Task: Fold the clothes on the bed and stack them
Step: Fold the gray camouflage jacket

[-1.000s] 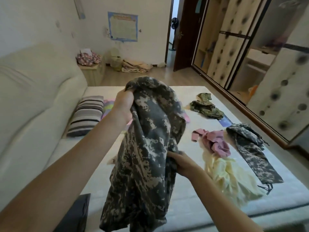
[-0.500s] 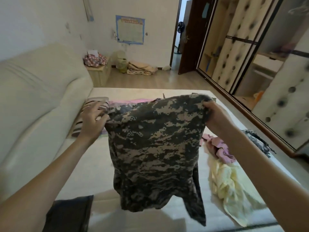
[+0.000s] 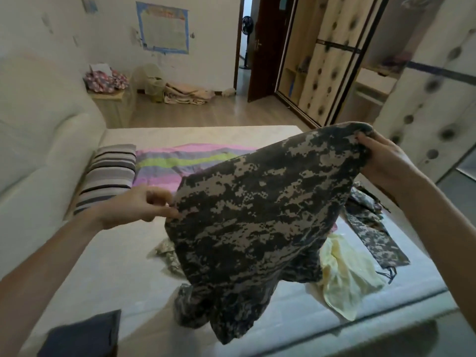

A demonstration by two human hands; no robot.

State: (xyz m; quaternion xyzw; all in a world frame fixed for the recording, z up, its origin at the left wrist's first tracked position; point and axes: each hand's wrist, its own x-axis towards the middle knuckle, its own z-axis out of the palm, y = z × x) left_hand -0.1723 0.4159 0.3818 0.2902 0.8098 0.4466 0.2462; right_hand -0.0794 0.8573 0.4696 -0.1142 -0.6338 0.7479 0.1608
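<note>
So the camo garment [image 3: 257, 215] is up in the air over the middle of the bed [image 3: 116, 266], spread out between both hands and facing the camera. The left hand [image 3: 134, 207] pinches its left edge, thumb and curled fingers closed on the cloth. The right hand [image 3: 383, 158] grips the top right corner, fingers bunched round the fabric. The right one sits a good bit higher, so the top edge slopes down toward the left. The bottom end of the garment hangs down and crumples onto the mattress near the front edge.

Other stuff on the bed: a yellow garment [image 3: 345, 274] lies rumpled just right of the hanging one, partly hidden behind it. A second camo piece [image 3: 373, 235] stretches out further right, under the right forearm. A striped pillow [image 3: 108, 176] is over on the left side by the padded headboard, with a pink and green striped sheet [image 3: 175, 161] right next to it. A dark cloth [image 3: 82, 336] pokes in at the bottom left corner, can't tell what it is.
</note>
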